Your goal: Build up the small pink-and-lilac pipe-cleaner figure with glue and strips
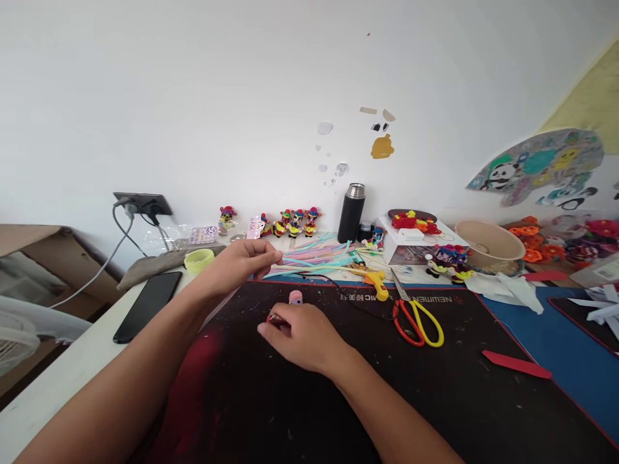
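Over the far left part of the black mat (338,380), my left hand (244,263) has its thumb and fingers pinched together on something I cannot make out, beside a bundle of pastel fuzzy stems (319,253). My right hand (302,335) is closed around a small item with a red part (271,318), mostly hidden by the fingers. Just behind its knuckles shows a small pink and purple piece (295,297). To the right lie scissors (411,316) with one red and one yellow handle, next to a yellow glue gun (377,283).
A phone (147,308) and yellow roll (198,260) lie left. Behind stand small fuzzy figures (296,223), a black bottle (352,214) and a white box (425,241). At right are a beige bowl (489,243), white paper (512,290) and a red strip (516,365).
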Tool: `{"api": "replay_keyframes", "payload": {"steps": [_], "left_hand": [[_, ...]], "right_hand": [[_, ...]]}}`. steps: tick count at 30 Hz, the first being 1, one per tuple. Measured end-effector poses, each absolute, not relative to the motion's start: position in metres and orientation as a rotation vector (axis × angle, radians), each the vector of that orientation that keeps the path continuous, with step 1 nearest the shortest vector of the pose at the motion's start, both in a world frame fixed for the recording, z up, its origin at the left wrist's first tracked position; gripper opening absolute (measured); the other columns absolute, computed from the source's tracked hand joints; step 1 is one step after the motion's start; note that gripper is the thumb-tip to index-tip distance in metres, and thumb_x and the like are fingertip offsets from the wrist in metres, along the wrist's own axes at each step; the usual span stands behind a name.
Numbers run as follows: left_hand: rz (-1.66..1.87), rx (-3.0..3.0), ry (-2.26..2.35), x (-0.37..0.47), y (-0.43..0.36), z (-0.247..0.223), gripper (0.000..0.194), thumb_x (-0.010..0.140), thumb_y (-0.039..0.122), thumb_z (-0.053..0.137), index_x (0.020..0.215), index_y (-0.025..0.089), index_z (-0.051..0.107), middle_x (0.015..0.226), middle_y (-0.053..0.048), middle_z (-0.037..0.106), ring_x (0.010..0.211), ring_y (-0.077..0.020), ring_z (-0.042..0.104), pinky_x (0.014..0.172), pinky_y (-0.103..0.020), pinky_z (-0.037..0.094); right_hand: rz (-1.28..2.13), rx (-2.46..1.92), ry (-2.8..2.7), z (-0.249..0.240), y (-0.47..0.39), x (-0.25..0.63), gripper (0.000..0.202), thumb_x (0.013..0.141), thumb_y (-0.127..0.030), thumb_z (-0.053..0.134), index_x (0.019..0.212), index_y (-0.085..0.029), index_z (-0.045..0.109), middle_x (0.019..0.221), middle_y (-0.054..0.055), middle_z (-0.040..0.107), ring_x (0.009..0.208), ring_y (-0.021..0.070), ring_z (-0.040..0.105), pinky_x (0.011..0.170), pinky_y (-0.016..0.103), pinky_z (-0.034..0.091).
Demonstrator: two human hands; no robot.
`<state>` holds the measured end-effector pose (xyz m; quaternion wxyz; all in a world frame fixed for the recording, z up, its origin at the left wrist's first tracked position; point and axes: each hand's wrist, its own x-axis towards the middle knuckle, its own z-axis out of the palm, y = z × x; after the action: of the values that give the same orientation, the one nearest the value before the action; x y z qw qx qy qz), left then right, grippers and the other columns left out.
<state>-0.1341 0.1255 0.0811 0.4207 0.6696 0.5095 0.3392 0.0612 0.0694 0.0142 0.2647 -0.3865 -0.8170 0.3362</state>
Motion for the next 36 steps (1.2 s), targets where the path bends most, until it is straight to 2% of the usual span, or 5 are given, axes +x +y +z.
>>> {"api": "replay_keyframes", "payload": {"steps": [11,17,21,25,36], "left_hand": [[0.686,1.782,1.282,-0.121,0.121,0.083,0.046,0.085,0.062,0.069,0.073,0.018,0.064,0.056,0.003,0.053,0.054,-0.0117,0.041,0.055,-0.026,0.029],[0.642,1.785,1.248,-0.115,0.121,0.077,0.043,0.086,0.060,0.069,0.073,0.019,0.063,0.056,0.004,0.053,0.054,-0.0119,0.041,0.055,-0.026,0.030],[0.643,1.794,1.266,-0.117,0.122,0.077,0.045,0.086,0.061,0.068,0.071,0.019,0.061,0.058,0.004,0.054,0.054,-0.0120,0.041,0.055,-0.026,0.031],[0.657,1.825,1.261,-0.120,0.124,0.076,0.045,0.087,0.060,0.066,0.071,0.019,0.061,0.058,0.004,0.053,0.054,-0.0117,0.040,0.054,-0.026,0.030],[0.612,1.901,1.307,-0.117,0.124,0.070,0.048,0.090,0.064,0.063,0.071,0.020,0.060,0.057,0.004,0.052,0.053,-0.0128,0.041,0.053,-0.026,0.029]], "right_hand": [[0.805,-0.968,-2.428,-0.003,0.063,0.049,0.025,0.096,-0.022,0.065,0.119,-0.023,0.075,0.106,0.006,0.077,0.090,0.0209,0.070,0.080,0.029,0.047],[0.824,-0.910,-2.365,-0.002,0.062,0.045,0.046,0.094,-0.039,0.073,0.136,-0.020,0.071,0.120,0.012,0.075,0.105,0.0281,0.069,0.093,0.037,0.049],[0.913,-1.000,-2.111,-0.002,0.072,0.053,0.020,0.096,-0.027,0.067,0.111,-0.023,0.080,0.101,0.007,0.079,0.092,0.0232,0.071,0.083,0.034,0.050],[1.042,-1.098,-1.721,0.000,0.091,0.065,0.022,0.098,-0.034,0.060,0.090,-0.021,0.076,0.080,0.004,0.075,0.071,0.0194,0.065,0.068,0.031,0.046],[1.254,-0.959,-1.198,0.001,0.112,0.081,0.040,0.088,-0.059,0.071,0.096,-0.019,0.068,0.063,-0.004,0.055,0.055,0.0143,0.049,0.053,0.027,0.039]]}}
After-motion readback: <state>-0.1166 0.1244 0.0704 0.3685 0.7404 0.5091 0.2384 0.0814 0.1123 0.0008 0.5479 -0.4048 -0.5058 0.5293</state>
